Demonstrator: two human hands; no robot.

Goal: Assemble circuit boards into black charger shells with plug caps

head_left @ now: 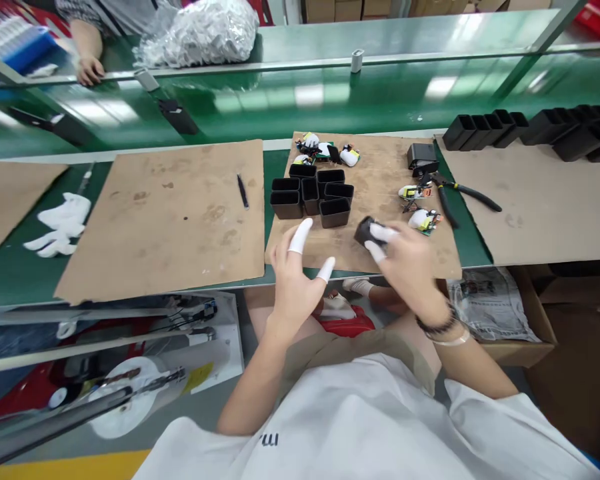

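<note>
Thumb and fingers of my right hand [405, 263], with white finger cots, close on a small black plastic part [366, 232], blurred by motion, over the cardboard sheet [380, 193]. My left hand [297, 273], also with white finger cots, is empty, its thumb and index finger spread apart. Just beyond it stands a cluster of open-topped black cases [335, 213]. Small electronic assemblies with white wrapping lie behind the cases [350, 155] and to the right [424, 220]. Yellow-and-black pliers [450, 193] lie near a black block [423, 157] on the right.
A conveyor [280, 100] runs behind the bench, with small devices on it. More black cases [485, 130] stand at the right. Tweezers [243, 191] lie on the left cardboard [180, 227], beside white gloves [63, 223]. Another person's hand [90, 69] rests across the conveyor.
</note>
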